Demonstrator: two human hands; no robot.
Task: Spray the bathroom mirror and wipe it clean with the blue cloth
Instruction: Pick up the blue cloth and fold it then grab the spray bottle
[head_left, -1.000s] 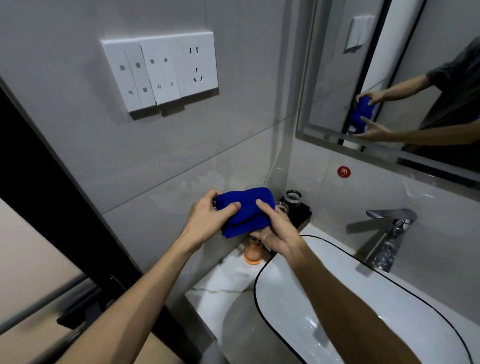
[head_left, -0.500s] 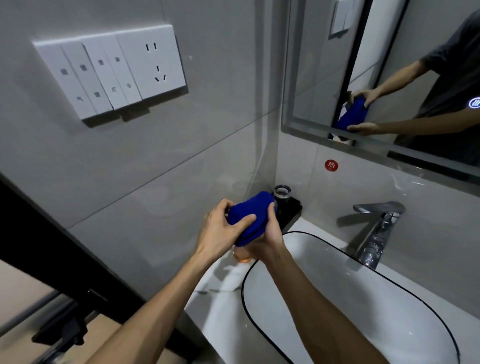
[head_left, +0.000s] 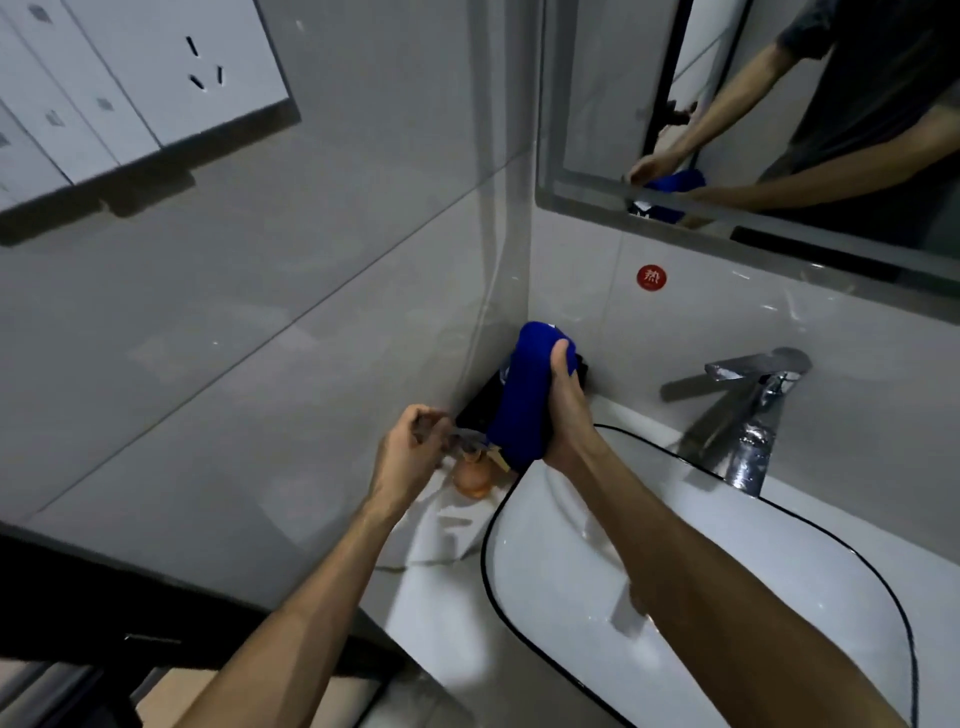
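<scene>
My right hand (head_left: 566, 410) grips the folded blue cloth (head_left: 524, 395) upright over the counter corner, thumb across its top. My left hand (head_left: 410, 457) sits just left of it with fingers curled at the head of a small spray bottle (head_left: 471, 477) with an orange body, standing on the counter. The hand and motion blur hide how firmly the fingers hold it. The mirror (head_left: 753, 104) hangs on the wall at upper right and reflects my arms and the cloth.
A white basin (head_left: 701, 613) with a black rim fills the lower right. A chrome tap (head_left: 748, 410) stands behind it. A black tray (head_left: 480, 410) sits in the corner behind the cloth. A white socket panel (head_left: 135, 83) is on the left wall. A red round sticker (head_left: 651, 278) is under the mirror.
My left hand has let go of the cloth and dropped to the spray bottle. My right hand now holds the cloth alone, turned upright. The view has tilted down and closer.
</scene>
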